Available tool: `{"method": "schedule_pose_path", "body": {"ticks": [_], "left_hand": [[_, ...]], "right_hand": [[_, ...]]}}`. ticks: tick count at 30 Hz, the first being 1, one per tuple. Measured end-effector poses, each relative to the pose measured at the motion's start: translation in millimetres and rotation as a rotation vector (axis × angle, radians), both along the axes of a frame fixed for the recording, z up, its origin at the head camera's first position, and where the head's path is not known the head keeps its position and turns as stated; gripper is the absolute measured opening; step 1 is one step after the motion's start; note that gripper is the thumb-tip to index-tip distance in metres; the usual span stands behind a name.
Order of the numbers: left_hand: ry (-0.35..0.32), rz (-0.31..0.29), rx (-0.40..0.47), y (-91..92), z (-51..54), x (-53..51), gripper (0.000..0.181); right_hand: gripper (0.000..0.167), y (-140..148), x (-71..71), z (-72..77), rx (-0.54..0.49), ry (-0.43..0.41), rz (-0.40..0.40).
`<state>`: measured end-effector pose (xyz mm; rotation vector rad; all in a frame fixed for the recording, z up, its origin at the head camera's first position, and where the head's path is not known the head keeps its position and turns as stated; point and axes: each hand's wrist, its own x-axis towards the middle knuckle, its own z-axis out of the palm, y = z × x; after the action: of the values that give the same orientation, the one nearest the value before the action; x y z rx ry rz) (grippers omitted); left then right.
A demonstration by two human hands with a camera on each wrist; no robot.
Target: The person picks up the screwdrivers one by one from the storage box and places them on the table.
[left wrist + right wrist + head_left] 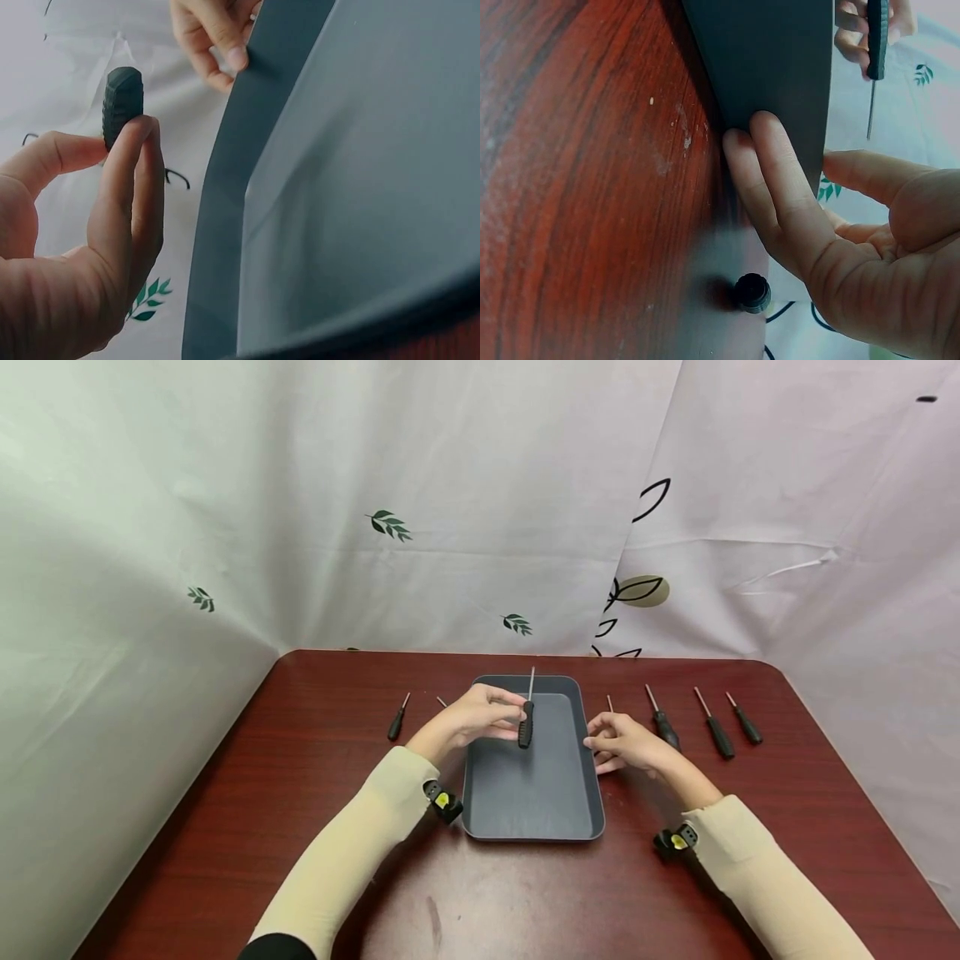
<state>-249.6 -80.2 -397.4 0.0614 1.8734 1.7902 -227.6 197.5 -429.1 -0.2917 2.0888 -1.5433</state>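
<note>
My left hand (480, 714) pinches a screwdriver (527, 724) by its black ribbed handle, between thumb and fingers. Its metal shaft points toward the back of the table, and the tool is held above a grey rectangular tray (532, 810). In the left wrist view the handle (124, 105) stands up from the fingertips. My right hand (626, 743) grips the tray's right wall, thumb at the rim and fingers against the outer side (780, 67). Close to that hand lies another screwdriver (610, 702), mostly hidden by it in the head view.
Right of the tray, several black-handled screwdrivers lie on the reddish-brown table (300, 827), among them one with a thicker handle (666, 731). On the left are a small screwdriver (396, 725) and a shaft tip (441, 701) partly behind my left hand. A pale curtain (465, 577) hangs behind.
</note>
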Motion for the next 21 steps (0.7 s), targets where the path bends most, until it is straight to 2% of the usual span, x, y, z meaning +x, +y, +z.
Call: {"method": "schedule_pose_path", "body": {"ticks": [6,12,21], "left_hand": [[0.022,-0.013,-0.013,-20.7,5.0,1.3,0.036],[0.033,0.003,-0.033,-43.1,9.0,2.7,0.037],[0.044,0.021,-0.027,-78.9,5.0,3.2,0.041]], "right_hand": [[0.031,-0.7,0.4,0.4,-0.004,-0.003,-0.006],[0.031,-0.4,0.2,1.2,-0.006,0.001,-0.005],[0.032,-0.9,0.5,0.5,0.005,0.007,-0.006]]}}
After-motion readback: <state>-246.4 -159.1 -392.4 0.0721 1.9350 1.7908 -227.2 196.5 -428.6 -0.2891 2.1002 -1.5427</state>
